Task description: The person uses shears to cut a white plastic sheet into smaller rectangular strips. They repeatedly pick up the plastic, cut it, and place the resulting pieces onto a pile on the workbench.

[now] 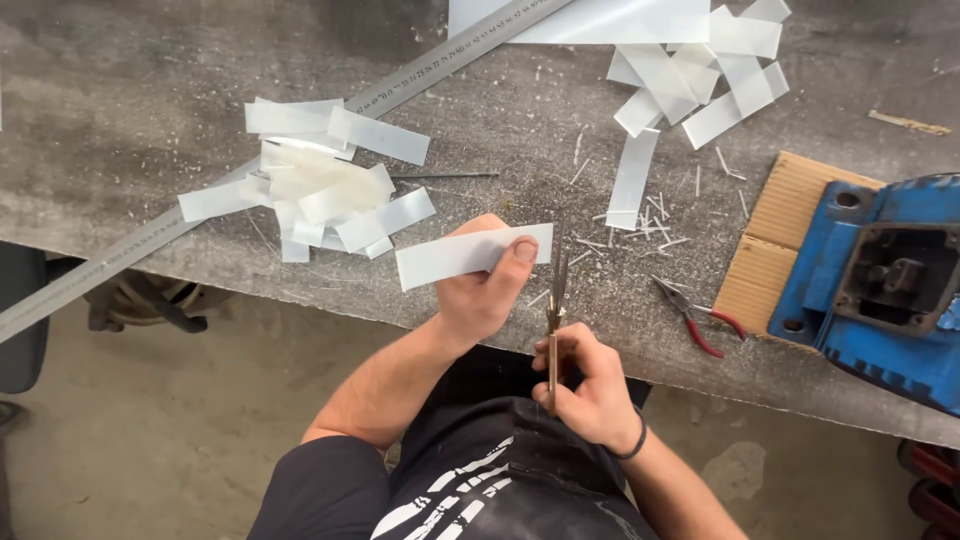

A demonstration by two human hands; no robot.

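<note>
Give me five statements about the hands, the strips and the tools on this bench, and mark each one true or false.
1. The left hand holds a white strip flat between thumb and fingers. True.
2. The right hand holds a hammer. False: its grip is on scissors, blades pointing away from the person, beside the strip's end.
3. Red-handled pliers lie on the bench, right of the scissors. True.
4. A long metal ruler runs slantwise across the bench, partly under a pile of strips. True.
5. The blue machine part sits at the left end of the bench. False: it is at the right, on a piece of cardboard.
</note>
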